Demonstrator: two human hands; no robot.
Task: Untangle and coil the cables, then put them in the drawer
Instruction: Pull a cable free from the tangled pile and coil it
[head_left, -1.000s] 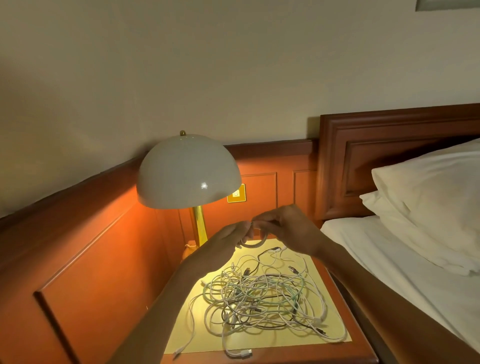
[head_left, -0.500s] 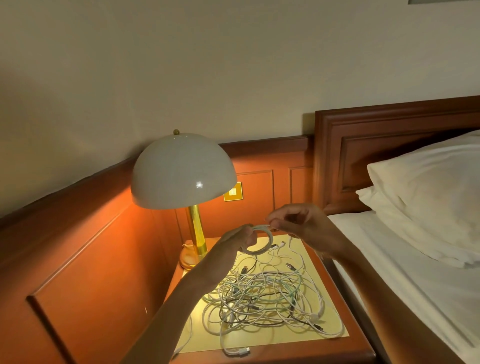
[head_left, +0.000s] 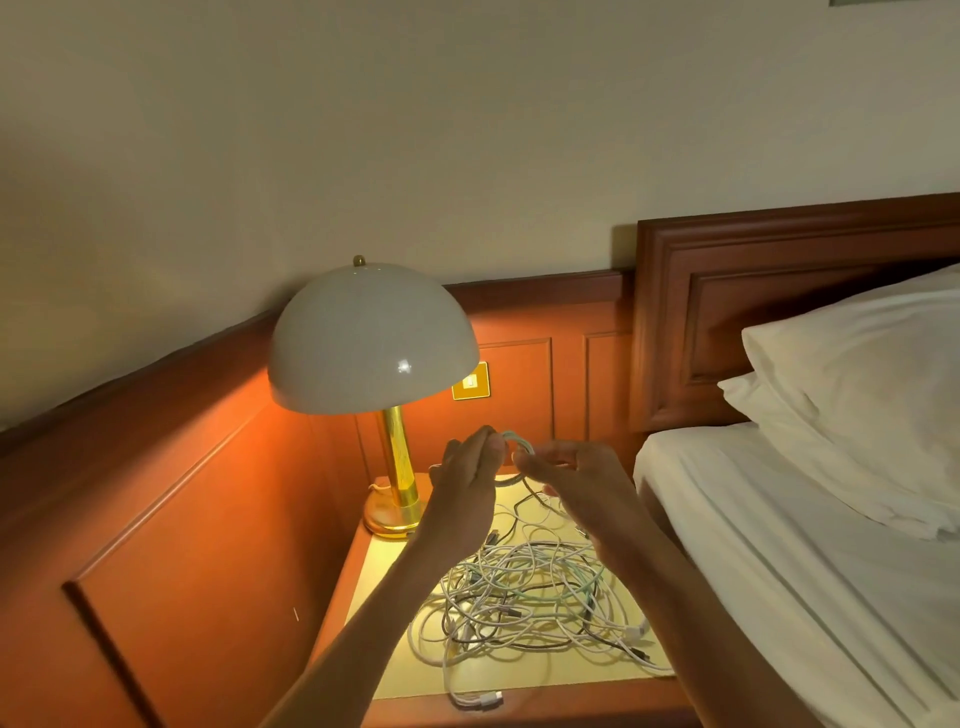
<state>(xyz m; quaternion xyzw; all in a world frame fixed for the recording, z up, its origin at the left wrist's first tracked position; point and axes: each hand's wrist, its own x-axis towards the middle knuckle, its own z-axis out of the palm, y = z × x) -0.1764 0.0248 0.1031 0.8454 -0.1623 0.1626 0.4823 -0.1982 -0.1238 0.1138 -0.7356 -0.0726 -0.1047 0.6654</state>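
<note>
A tangled heap of white, pale green and dark cables (head_left: 535, 603) lies on the nightstand top (head_left: 395, 670). Above its far end I hold a small coil of pale cable (head_left: 519, 446). My left hand (head_left: 467, 483) pinches the coil's left side. My right hand (head_left: 571, 480) grips its right side, fingers curled around the strand. A loose length runs from the coil down into the heap. No drawer is visible.
A lit lamp with a white dome shade (head_left: 371, 338) and brass stem (head_left: 397, 457) stands at the nightstand's back left. Wooden wall panelling (head_left: 208, 519) closes the left and back. A bed with white sheet (head_left: 810, 545) and pillows (head_left: 872, 384) lies on the right.
My right hand drew away to the right half a second ago and has now come back to the coil. The coil has risen slightly above the heap.
</note>
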